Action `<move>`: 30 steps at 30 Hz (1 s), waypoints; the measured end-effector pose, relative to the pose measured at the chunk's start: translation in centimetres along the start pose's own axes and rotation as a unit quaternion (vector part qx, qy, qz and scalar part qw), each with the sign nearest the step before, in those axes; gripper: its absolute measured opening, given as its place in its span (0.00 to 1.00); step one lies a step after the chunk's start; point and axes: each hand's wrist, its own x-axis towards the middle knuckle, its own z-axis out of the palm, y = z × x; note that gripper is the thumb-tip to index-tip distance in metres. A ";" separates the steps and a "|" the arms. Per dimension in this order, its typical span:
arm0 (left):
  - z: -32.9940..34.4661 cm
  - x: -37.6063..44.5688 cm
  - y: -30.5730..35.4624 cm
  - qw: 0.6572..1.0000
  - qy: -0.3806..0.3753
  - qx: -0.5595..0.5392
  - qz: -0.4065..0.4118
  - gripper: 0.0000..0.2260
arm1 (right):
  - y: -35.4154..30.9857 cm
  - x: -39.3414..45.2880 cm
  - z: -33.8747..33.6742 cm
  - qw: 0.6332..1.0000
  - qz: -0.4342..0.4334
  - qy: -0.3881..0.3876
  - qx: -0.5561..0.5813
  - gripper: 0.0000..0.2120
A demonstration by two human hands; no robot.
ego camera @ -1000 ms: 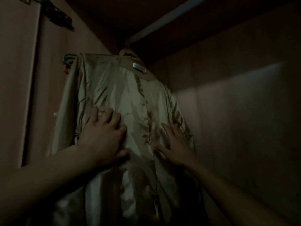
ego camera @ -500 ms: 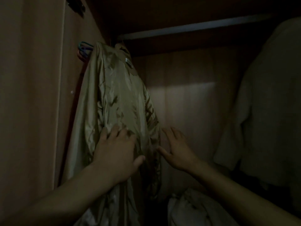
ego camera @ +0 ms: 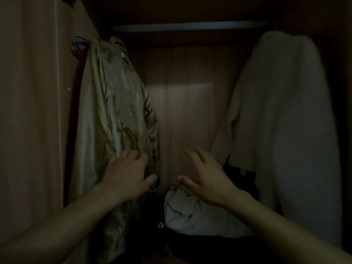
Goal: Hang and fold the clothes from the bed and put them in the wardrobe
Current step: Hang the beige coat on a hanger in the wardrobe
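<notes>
Right hand (ego camera: pixel 207 180) now off satin shirt (ego camera: pixel 116 115), fingers spread, grasping nothing. Left hand (ego camera: pixel 126 176) flat against shirt, fingers released; shirt hanging from rail (ego camera: pixel 190 26) above left fingers, inside wardrobe (ego camera: pixel 28 111).

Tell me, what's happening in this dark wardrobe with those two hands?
A person is putting clothes away. A shiny beige garment hangs at the left end of the rail. The left hand rests flat against it with fingers extended, while the right hand is open in the gap, touching nothing. A pale fluffy coat hangs on the right, and a white bundle lies below.
</notes>
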 end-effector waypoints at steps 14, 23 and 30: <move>-1.5 -10.9 5.7 0.998 -0.053 -0.022 0.029 0.30 | -0.7 -14.0 -3.3 0.998 0.024 -0.061 0.019 0.41; -1.4 -16.2 6.6 0.974 -0.033 -0.178 0.137 0.34 | -6.0 -22.2 -8.0 0.986 0.126 -0.074 -0.081 0.38; -1.2 -21.5 9.9 0.932 -0.075 -0.270 0.231 0.35 | -10.8 -31.2 -11.8 0.951 0.233 -0.124 -0.159 0.37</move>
